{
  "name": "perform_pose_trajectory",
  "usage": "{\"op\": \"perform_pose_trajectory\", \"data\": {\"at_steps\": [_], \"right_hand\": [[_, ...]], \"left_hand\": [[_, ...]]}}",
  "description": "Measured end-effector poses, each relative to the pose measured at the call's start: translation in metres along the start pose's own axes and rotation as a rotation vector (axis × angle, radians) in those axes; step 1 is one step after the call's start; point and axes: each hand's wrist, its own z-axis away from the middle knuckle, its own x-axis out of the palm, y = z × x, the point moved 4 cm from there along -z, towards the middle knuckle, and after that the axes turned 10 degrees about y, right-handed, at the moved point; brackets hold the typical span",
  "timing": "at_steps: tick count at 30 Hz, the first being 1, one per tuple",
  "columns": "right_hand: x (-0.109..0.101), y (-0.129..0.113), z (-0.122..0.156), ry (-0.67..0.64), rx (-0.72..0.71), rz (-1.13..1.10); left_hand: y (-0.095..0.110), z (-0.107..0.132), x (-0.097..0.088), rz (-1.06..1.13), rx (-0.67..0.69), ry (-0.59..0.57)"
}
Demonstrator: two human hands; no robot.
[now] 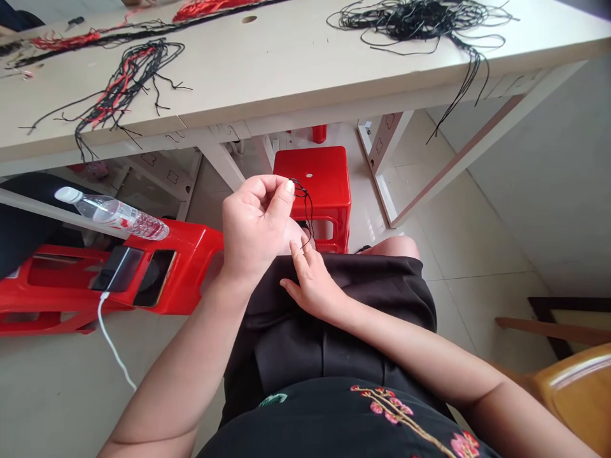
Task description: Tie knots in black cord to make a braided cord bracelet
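My left hand [255, 229] is raised in front of me, its thumb and fingertips pinching a thin black cord [305, 207]. The cord's loose length hangs down to the right of the hand. Below it, my right hand [312, 286] sits over my dark lap with its fingers apart, and the fingertips lie close to the cord's lower end. I cannot tell whether they touch it.
A long cream table [286, 70] ahead carries tangled black cords [405, 22] and a black-and-red bundle [121, 86]. A red stool [310, 168] stands beneath it. Left, a red stool [191, 254] holds a water bottle [114, 213] and a dark phone [117, 268] with a white cable [109, 340].
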Motion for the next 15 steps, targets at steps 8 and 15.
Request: {"op": "perform_pose_trajectory", "data": {"at_steps": [8, 15], "right_hand": [[-0.023, -0.01, -0.021, 0.295, -0.058, -0.253], [-0.036, -0.019, -0.03, 0.372, 0.021, -0.463]], "left_hand": [[0.003, 0.002, 0.002, -0.014, 0.002, -0.018], [-0.003, -0.002, -0.002, -0.074, -0.019, -0.015]]}}
